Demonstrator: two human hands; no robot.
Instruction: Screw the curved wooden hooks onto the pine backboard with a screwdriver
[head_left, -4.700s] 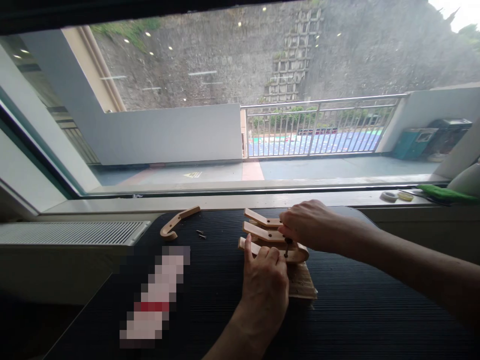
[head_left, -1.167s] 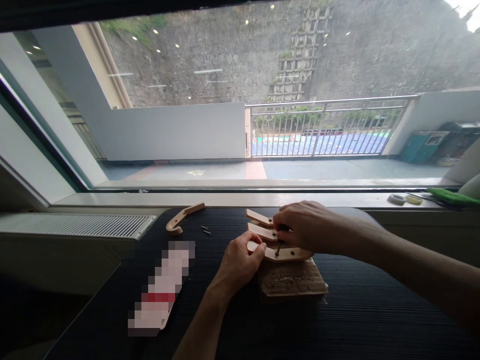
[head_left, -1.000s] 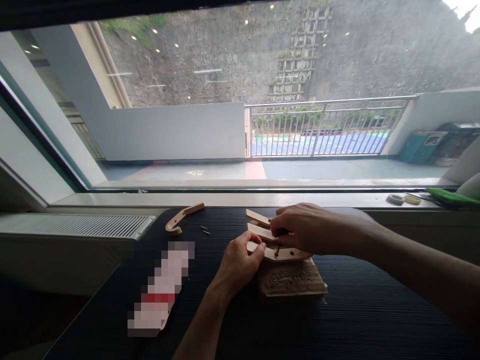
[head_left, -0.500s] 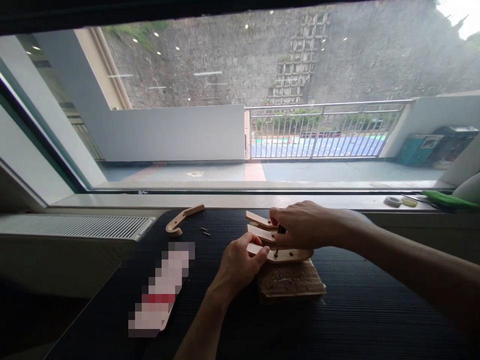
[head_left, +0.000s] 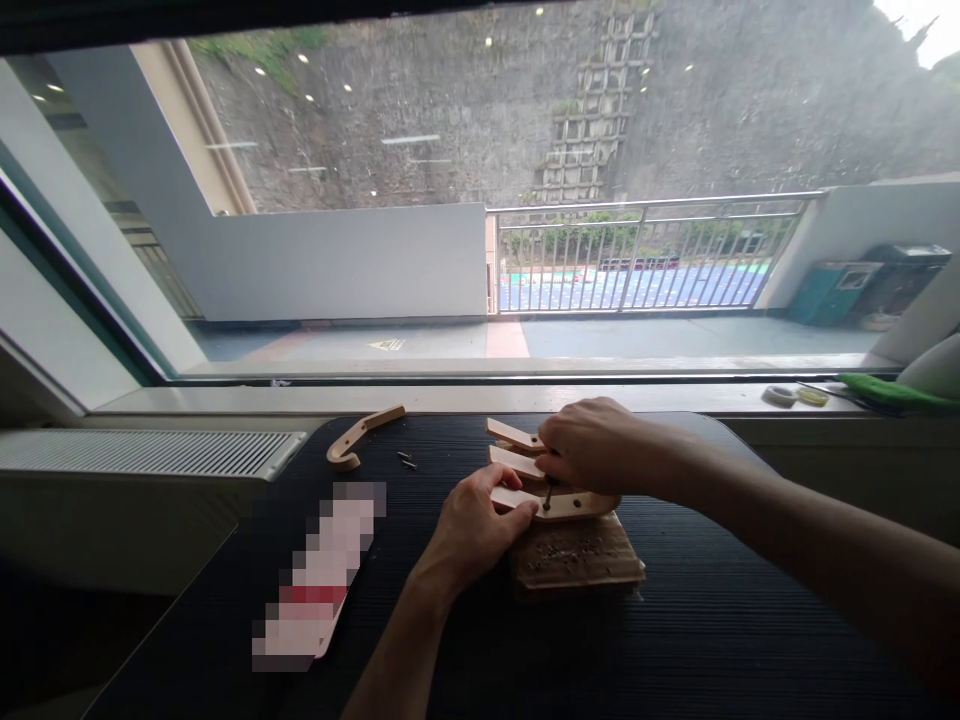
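Note:
My left hand (head_left: 471, 522) pinches the left end of the nearest wooden hook (head_left: 596, 506), thumb in front and fingers behind. This hook lies across a brown block (head_left: 576, 562) whose top is pitted with small holes. My right hand (head_left: 589, 442) is closed around a screwdriver (head_left: 550, 490); its handle is mostly hidden in the fingers. The shaft points down, and its tip is at a screw in the hook. Behind lie a middle wooden hook (head_left: 514, 463) and a far wooden hook (head_left: 510, 433), both partly covered by my right hand.
A loose wooden hook (head_left: 365, 432) and a few screws (head_left: 406, 460) lie at the table's back left. A pink, blurred flat object (head_left: 319, 585) lies nearer. On the windowsill (head_left: 420, 396) at right are tape rolls (head_left: 780, 396) and a green item (head_left: 892, 392).
My right hand has shifted its grip and turned slightly around the screwdriver, with its fingers lower. My left hand keeps its hold on the hook. The whole view has moved a little.

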